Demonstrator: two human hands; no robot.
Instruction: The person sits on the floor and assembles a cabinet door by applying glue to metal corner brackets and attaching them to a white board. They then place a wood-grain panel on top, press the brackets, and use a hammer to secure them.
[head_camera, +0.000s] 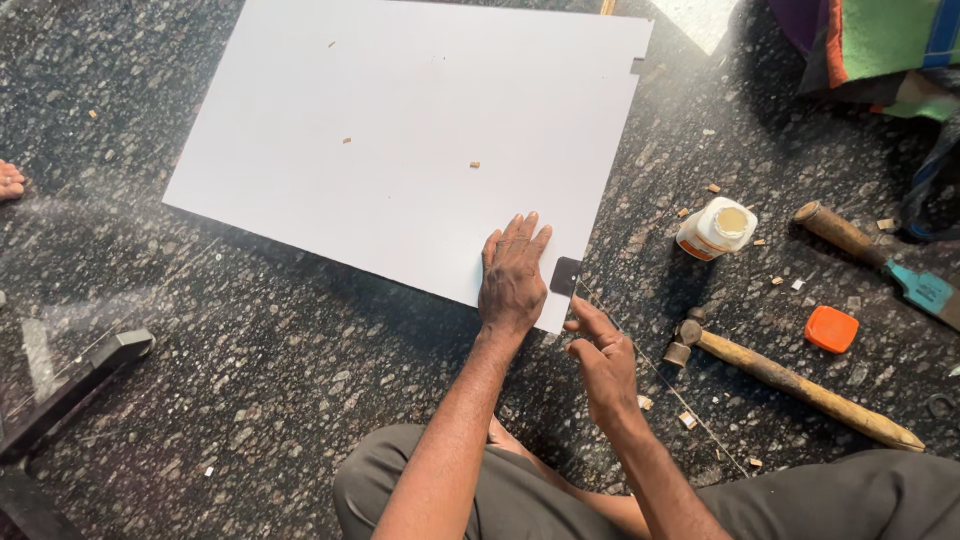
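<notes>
The white board (400, 140) lies flat on the dark speckled floor (250, 380), in front of the seated person. A small square notch (565, 275) is already cut at its near right edge; a similar step shows at the far right corner, so the cutting looks partly done. The left hand (512, 275) rests flat and released on the board just beside the notch. The right hand (603, 360) is loosely curled near a thin wire (680, 395); whether it grips the wire cannot be told.

Containers: one white bottle (716, 228), open, holding a pale yellowish substance. An orange cap (831, 329) lies apart. A hammer (790, 380) lies near.
</notes>
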